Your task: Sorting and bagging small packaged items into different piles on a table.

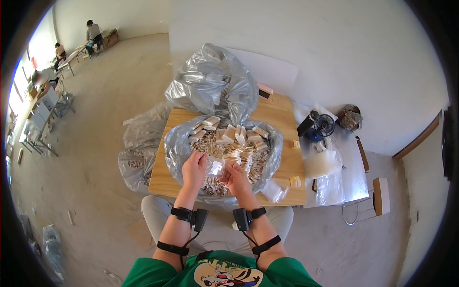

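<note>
Between my hands a small clear plastic bag (215, 167) is stretched above the pile. My left hand (193, 168) is closed on its left side, and my right hand (234, 178) pinches its right side. Below them a grey plastic sack (175, 141) lies open on the table, filled with loose cotton swabs (216, 186). Several packed bundles of swabs (230, 134) rest along the far part of the pile. A fanned cluster of swabs (245, 159) lies just beyond my right hand. Whether the bag holds anything is too small to tell.
A full grey sack (210, 79) stands at the table's far side. More clear bags (274, 191) lie on the wooden table (287, 158) at right. A side table bears a black fan (324, 125) and plastic film (321, 164). People work at far left.
</note>
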Demonstrator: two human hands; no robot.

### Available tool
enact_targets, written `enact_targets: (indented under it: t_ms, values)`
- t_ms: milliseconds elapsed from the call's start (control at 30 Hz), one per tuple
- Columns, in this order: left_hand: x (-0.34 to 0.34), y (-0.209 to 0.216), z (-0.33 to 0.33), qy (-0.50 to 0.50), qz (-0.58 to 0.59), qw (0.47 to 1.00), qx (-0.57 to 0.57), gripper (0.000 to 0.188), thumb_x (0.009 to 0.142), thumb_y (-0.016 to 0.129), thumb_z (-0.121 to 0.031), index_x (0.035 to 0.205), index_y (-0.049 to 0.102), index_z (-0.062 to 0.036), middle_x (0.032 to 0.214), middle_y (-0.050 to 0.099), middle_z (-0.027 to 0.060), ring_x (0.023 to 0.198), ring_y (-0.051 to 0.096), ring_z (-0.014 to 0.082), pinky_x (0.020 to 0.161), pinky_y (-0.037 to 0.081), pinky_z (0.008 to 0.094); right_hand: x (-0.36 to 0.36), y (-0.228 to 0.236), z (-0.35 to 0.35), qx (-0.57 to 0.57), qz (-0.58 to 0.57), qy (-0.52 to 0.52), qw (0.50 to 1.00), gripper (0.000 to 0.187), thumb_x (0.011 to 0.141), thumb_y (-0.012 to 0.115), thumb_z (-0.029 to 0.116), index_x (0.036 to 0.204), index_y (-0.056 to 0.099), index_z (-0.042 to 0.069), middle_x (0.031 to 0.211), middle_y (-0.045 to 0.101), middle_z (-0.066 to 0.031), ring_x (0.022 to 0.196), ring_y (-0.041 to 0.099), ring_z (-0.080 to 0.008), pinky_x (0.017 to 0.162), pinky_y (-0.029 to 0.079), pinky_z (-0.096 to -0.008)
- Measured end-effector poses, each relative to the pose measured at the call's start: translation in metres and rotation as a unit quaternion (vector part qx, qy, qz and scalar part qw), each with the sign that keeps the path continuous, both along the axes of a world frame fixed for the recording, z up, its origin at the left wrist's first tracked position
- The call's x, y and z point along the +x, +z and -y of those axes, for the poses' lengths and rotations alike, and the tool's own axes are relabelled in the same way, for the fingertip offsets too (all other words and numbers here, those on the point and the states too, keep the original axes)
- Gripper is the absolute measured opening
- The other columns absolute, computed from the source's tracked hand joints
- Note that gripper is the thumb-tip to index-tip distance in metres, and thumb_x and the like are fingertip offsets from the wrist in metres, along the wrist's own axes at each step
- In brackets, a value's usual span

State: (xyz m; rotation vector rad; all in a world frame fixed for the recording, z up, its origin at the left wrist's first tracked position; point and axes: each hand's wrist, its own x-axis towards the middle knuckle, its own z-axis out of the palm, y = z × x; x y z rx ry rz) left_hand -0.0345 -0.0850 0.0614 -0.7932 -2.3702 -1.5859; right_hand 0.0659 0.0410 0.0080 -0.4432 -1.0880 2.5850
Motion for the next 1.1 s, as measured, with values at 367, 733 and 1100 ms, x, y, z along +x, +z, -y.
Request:
enact_targets:
  t_ms: [367, 733, 1100]
  values:
    - [0.031, 0.024, -0.017, -0.040, -0.083, 0.995, -0.032, 0.011, 0.084, 0.058, -0.014, 0.080, 0.056, -0.0039, 0.065, 0.056, 0.0152, 0.060, 0.056, 0.0334, 0.055, 0.044, 0.0369, 0.041, 0.013, -0.004, -0.093, -0.009, -0.026, 0.995, 0.013, 0.089, 0.050, 0.010, 0.100, 0.050, 0.004, 0.081, 0.062, -0.0086, 0.065, 0.062, -0.0179, 0.054, 0.053, -0.0273]
    - [0.057, -0.024, -0.048, -0.044, 0.304, 0.946, 0.106, 0.021, 0.091, 0.053, -0.020, 0.076, 0.053, -0.0043, 0.060, 0.057, 0.0025, 0.045, 0.040, 0.0048, 0.039, 0.029, 0.0212, 0.140, -0.017, -0.093, 0.117, 0.027, -0.246, 0.962, 0.021, 0.080, 0.051, -0.006, 0.094, 0.064, 0.002, 0.095, 0.064, -0.0069, 0.081, 0.059, -0.0127, 0.067, 0.048, -0.0235]
    - [0.152, -0.084, -0.150, -0.306, 0.342, 0.888, 0.003, 0.011, 0.090, 0.053, -0.013, 0.089, 0.051, -0.0022, 0.072, 0.064, 0.0059, 0.044, 0.041, 0.0044, 0.040, 0.033, 0.0205, 0.218, -0.104, -0.201, 0.197, 0.251, -0.391, 0.863, 0.026, 0.084, 0.052, 0.008, 0.106, 0.065, 0.007, 0.085, 0.064, -0.0072, 0.065, 0.057, -0.0098, 0.060, 0.046, -0.0231]
